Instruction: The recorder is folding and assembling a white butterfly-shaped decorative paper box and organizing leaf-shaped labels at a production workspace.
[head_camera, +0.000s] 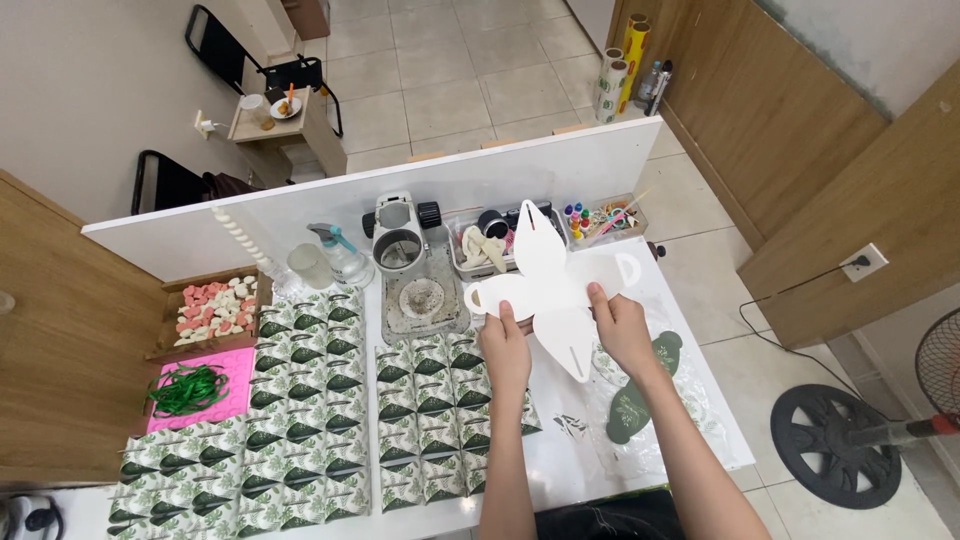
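Between the fingers, head view: a flat white die-cut card blank (553, 285), cross-shaped with looped tabs at its side arms, held up over the white table (570, 460).
Left hand (505, 345): fingers pinched narrow on the blank's lower left edge, thumb on top.
Right hand (620, 325): fingers pinched on the lower right part of the blank, just beside its bottom flap.
Step in hand: judged from the flat, unfolded sheet, the blank is only being held and squared up; no crease shows yet.
Next move calls for: a steady two-sided pinch while the flaps are bent along their score lines, with neither thumb covering a fold.
Left of the fingers: rows of leaf-printed packets (330, 400) covering the table, close under the left forearm.
Beyond the fingers: a small grey machine (415, 270) and a clear tray of small supplies (500, 240), close behind the blank's top flap.
Right of the fingers: green printed cut-outs (645, 390) under clear film, then the table's edge.
Open room: mostly above the table and toward the person; the right edge lies near the right wrist.
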